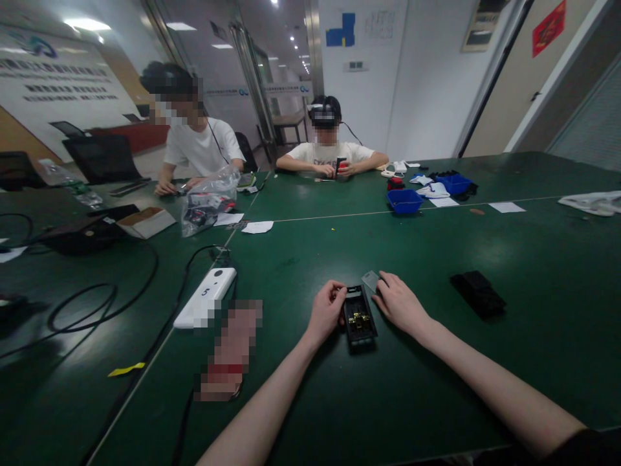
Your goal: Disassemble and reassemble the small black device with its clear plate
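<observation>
Green table (436,246), 2 other people (325,152) seated far side. Black open device (359,320) lies flat between both hands. Left hand (326,310) curled, gripping its left edge. Right hand (400,303) loosely open, fingertips on grey plate (370,279) at device's top right corner.

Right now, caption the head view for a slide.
Left hand holds a black case; right hand touches a grey piece, on a green table.

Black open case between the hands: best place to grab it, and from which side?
Pinch the black case across its two long side walls, about midway, coming down from above. It lies flat on the table, open face up, brass parts exposed in the middle, so keep fingers off the top. The left hand rests at its left wall.
</observation>
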{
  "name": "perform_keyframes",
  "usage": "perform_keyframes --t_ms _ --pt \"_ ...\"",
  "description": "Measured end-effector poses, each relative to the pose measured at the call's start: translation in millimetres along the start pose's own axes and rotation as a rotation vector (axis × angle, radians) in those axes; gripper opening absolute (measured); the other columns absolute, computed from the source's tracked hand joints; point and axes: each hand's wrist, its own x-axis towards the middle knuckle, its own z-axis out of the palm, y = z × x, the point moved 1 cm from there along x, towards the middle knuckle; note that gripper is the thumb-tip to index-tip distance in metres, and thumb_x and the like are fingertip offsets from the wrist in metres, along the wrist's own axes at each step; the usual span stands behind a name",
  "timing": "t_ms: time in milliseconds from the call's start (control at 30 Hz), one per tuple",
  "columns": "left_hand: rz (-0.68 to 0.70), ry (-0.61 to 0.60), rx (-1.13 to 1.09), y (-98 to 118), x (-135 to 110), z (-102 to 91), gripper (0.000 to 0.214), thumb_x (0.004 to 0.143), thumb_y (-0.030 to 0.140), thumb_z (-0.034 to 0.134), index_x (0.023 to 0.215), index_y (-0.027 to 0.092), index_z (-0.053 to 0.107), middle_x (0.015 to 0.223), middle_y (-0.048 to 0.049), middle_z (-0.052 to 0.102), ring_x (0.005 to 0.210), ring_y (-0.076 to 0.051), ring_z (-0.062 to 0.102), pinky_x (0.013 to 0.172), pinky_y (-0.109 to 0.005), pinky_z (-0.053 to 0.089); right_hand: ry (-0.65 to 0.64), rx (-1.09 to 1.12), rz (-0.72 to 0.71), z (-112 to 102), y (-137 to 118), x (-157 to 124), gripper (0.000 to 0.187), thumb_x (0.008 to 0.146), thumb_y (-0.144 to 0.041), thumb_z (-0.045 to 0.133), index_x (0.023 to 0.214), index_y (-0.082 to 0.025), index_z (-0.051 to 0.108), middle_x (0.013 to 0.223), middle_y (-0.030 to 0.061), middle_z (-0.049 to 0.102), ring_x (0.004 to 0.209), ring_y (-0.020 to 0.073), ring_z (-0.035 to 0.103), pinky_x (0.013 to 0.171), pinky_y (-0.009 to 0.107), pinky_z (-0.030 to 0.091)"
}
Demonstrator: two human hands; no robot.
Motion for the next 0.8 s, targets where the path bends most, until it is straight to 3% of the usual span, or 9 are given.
perform_keyframes --t_ms 133,267,400,500,633,800 --pt "0.004 -0.003 0.01 -0.6 0.5 0.3 0.023 0.082 0.04 0.052 0.084 0.017 0.05 0.053 0.0063 0.051 0.034 -0.008 0.046 0.032 -0.017 0.032 -0.075 0.023 -0.025 -2.4 -5.8 0.7 0.018 0.088 -0.019 0.04 0.095 -0.016 0.056 0.103 0.0137 0.063 0.1 0.0255 0.056 0.085 0.041 0.046" --pt "0.015 0.005 0.031 0.9 -0.3 0.2 0.022 0.082 0.039 0.051 0.083 0.017 0.05 0.052 0.0066 0.05 0.033 -0.008 0.046 0.032 -0.017 0.032 -0.174 -0.059 -0.053 -13.1 -10.2 2.2 0.026 0.084 -0.014 0.042 0.106 -0.014 0.055 0.1 0.0159 0.065 0.091 0.0263 0.059 0.078 0.038 0.047" --pt "0.011 -0.006 0.039 2.9 -1.6 -0.1 0.022 0.083 0.038 0.05 0.084 0.017 0.05 0.054 0.0061 0.051 0.034 -0.008 0.047 0.033 -0.017 0.033 -0.242 -0.051 0.008 -22.4 -10.2 2.2 0.035 0.082 -0.016 0.045 0.115 -0.009 0.054 0.085 0.0181 0.067 0.076 0.0278 0.062 0.065 0.036 0.047" --pt "0.012 -0.005 0.037 3.3 -2.0 -0.1 0.021 0.083 0.037 0.05 0.084 0.016 0.05 0.054 0.0062 0.051 0.034 -0.007 0.047 0.032 -0.016 0.033 -0.232 0.048 0.047 -26.6 -3.6 2.1 0.041 0.082 -0.016 0.045 0.122 -0.011 0.051 0.082 0.0146 0.068 0.07 0.024 0.062 0.064 0.034 0.047" --pt "0.008 0.001 0.012 3.1 -2.1 0.1 0.021 0.082 0.037 0.052 0.085 0.016 0.05 0.055 0.0066 0.051 0.034 -0.006 0.045 0.032 -0.016 0.032 -0.155 0.42 0.115 -29.8 5.5 4.2 0.044 0.084 -0.02 0.042 0.127 -0.016 0.047 0.069 0.0039 0.066 0.059 0.0162 0.059 0.062 0.031 0.048" --pt "0.002 -0.001 0.009 4.2 -2.3 1.0 0.023 0.081 0.039 0.053 0.084 0.016 0.051 0.055 0.0062 0.052 0.034 -0.007 0.046 0.032 -0.017 0.034 -0.112 1.116 0.369 -27.7 6.0 9.4 0.04 0.081 -0.026 0.048 0.119 -0.017 0.046 0.08 0.0033 0.067 0.06 0.0137 0.062 0.052 0.027 0.05"
